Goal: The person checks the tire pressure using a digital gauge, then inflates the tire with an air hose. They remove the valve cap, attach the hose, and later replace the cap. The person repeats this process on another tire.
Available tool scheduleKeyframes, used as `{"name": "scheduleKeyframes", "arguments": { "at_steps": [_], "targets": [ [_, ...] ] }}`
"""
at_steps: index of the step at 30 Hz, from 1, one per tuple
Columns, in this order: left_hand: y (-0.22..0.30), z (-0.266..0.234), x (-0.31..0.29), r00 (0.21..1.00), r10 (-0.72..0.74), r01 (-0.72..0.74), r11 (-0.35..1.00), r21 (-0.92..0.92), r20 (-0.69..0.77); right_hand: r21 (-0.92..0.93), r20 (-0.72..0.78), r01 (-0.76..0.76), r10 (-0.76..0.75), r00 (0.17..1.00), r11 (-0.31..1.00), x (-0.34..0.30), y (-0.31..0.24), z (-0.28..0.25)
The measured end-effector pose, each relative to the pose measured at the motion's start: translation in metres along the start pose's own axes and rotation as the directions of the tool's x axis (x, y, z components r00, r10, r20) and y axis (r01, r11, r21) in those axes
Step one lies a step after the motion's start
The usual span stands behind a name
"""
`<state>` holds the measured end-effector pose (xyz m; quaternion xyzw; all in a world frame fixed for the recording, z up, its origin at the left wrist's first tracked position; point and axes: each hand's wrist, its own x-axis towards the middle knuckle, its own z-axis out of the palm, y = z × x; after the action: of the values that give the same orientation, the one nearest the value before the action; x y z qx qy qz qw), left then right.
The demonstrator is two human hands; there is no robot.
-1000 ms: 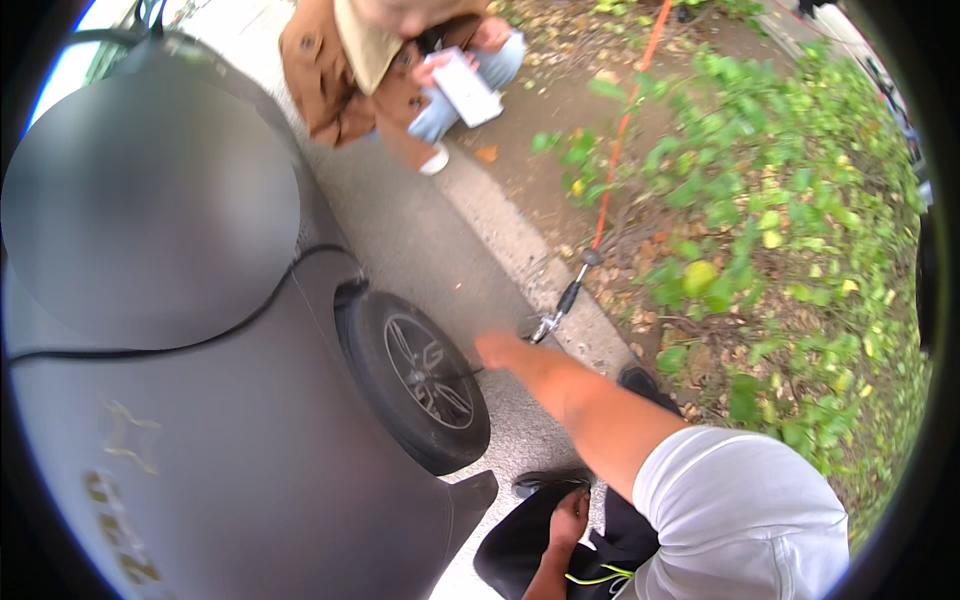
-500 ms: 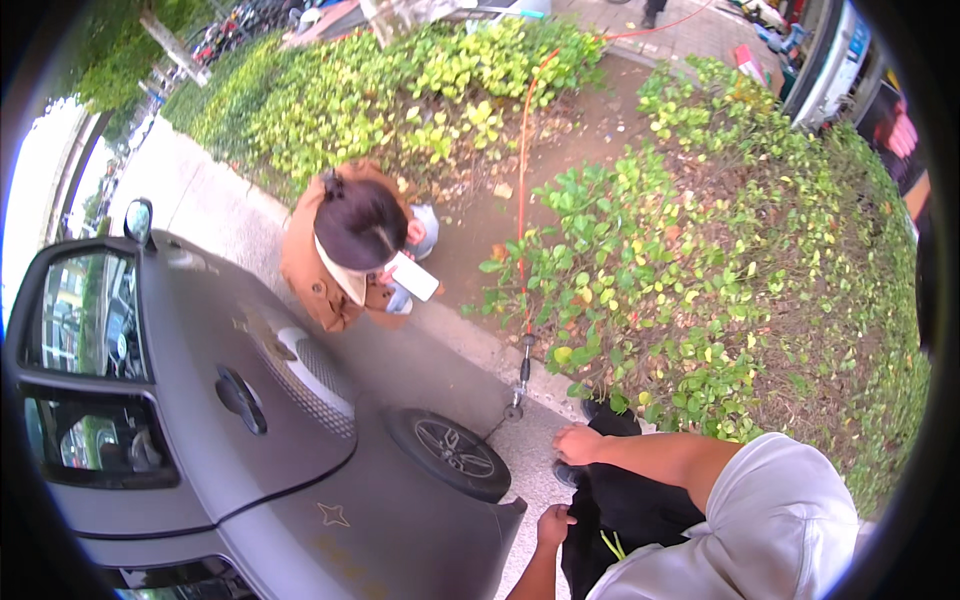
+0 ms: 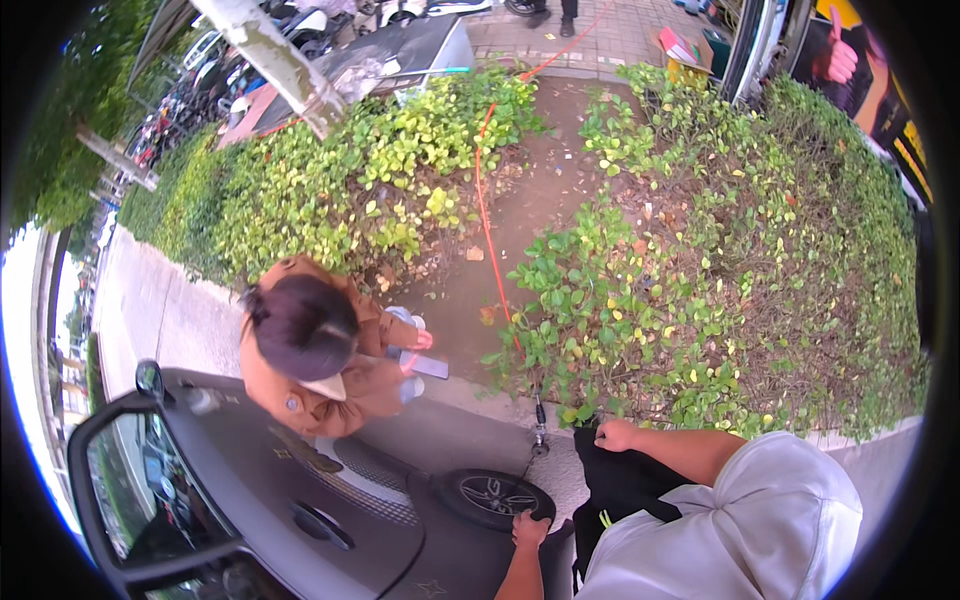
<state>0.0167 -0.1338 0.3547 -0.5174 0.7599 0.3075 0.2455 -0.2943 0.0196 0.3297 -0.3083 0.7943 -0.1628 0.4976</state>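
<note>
My left hand (image 3: 530, 529) is at the rear-facing edge of the dark grey car's (image 3: 260, 485) fender, overlapping the tire; its fingers are slightly apart and hold nothing I can see. My right hand (image 3: 616, 435) rests at my black-trousered knee, fingers curled in. The black wheel (image 3: 492, 500) with its spoked rim lies just beyond my left hand. Between wheel and hedge stands a tire inflator with a round gauge (image 3: 540, 449). A thin line runs from it toward the wheel, and an orange-red hose (image 3: 486, 190) leads away from it.
A person in a brown jacket (image 3: 330, 350) crouches beside the car, holding a phone (image 3: 425, 365). Low hedges (image 3: 700, 300) flank a dirt path (image 3: 560, 150). Parked scooters and a tree trunk (image 3: 275, 60) stand at the far left; another person's legs (image 3: 567, 15) show at the top.
My view has shifted. My left hand has moved up to the fender by the wheel, and my right hand has drawn back to my knee. The crouching person has lowered the phone.
</note>
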Motion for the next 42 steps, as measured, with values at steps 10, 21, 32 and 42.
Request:
{"name": "scheduleKeyframes", "arguments": {
  "at_steps": [10, 21, 32, 42],
  "targets": [
    [0.113, -0.212, 0.108, 0.994, 0.070, -0.104, 0.859, -0.500, -0.086, 0.902, -0.117, -0.027, 0.305, 0.945, 0.431, 0.135, -0.129, -0.200],
    [0.057, -0.303, 0.290, 0.972, -0.001, 0.017, 0.998, -0.065, 0.235, 0.888, -0.422, 0.142, 0.654, 0.628, 0.437, 0.485, -0.173, -0.409],
    [0.190, -0.430, 0.536, 0.968, -0.007, 0.035, 0.993, -0.108, 0.249, 0.935, -0.306, 0.019, 0.777, 0.550, 0.354, 0.664, -0.167, -0.552],
    [0.317, -0.494, 0.609, 0.940, 0.190, -0.183, 0.982, -0.053, 0.282, 0.935, -0.353, -0.027, 0.929, -0.106, 0.353, 0.327, -0.072, -0.488]
  ]
}}
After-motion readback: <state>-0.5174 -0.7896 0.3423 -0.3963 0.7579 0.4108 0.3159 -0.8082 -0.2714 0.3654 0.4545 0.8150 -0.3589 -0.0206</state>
